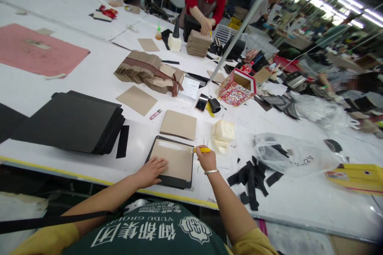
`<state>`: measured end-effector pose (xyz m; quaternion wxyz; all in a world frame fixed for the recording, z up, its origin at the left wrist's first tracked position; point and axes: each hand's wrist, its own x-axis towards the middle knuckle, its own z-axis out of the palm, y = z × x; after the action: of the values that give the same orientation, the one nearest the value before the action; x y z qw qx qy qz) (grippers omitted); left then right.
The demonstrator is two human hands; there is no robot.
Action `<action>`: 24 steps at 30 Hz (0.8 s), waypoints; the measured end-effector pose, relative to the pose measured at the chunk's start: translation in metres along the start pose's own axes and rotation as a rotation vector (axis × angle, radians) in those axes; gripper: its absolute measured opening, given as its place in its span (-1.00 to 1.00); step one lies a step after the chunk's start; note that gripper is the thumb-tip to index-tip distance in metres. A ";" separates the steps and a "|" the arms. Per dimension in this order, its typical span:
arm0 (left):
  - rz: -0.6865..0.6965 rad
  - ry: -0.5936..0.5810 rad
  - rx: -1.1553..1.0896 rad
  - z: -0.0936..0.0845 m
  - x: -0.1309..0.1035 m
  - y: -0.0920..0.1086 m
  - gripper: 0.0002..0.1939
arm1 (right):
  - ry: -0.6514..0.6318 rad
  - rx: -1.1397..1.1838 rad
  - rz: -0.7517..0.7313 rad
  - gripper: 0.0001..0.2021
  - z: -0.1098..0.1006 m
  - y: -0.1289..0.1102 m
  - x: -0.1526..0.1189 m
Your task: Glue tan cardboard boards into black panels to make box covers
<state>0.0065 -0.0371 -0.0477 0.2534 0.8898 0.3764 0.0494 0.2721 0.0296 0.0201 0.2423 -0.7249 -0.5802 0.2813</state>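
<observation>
My right hand (206, 159) grips a yellow-handled brush (202, 150). Its bristles touch the top right of a beige board (176, 161), where a wet white streak (170, 146) runs along the far edge. Beneath that board lies a slightly larger black sheet (175, 182), its dark border showing all round. My left hand (153, 170) rests flat on the board's left side, fingers spread. Just beyond is a stack of beige boards (178, 124). A cream-coloured glue container (224, 130) stands to the right of the brush.
A thick stack of black sheets (74, 117) lies left, beside a black strip (122, 141). Pink-handled snips (155, 114), a phone (202, 102) and a red patterned box (237, 87) sit farther back. Black scraps (253, 179) and a plastic bag (293, 153) lie right. A person in red (206, 0) works opposite.
</observation>
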 end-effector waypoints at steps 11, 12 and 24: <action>-0.028 -0.104 0.036 0.000 0.002 0.003 -0.37 | -0.192 0.214 -0.103 -0.78 0.092 -0.050 -0.002; -0.025 -0.102 0.036 0.001 0.002 0.002 -0.37 | -0.170 0.180 -0.085 -0.78 0.085 -0.041 -0.001; -0.027 -0.128 0.003 -0.005 0.004 0.005 -0.47 | 0.054 0.221 0.122 -0.77 -0.005 0.029 -0.012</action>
<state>0.0114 -0.0352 -0.0408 0.2762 0.8863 0.3715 -0.0114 0.2942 0.0112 0.0060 0.3188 -0.7350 -0.4937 0.3381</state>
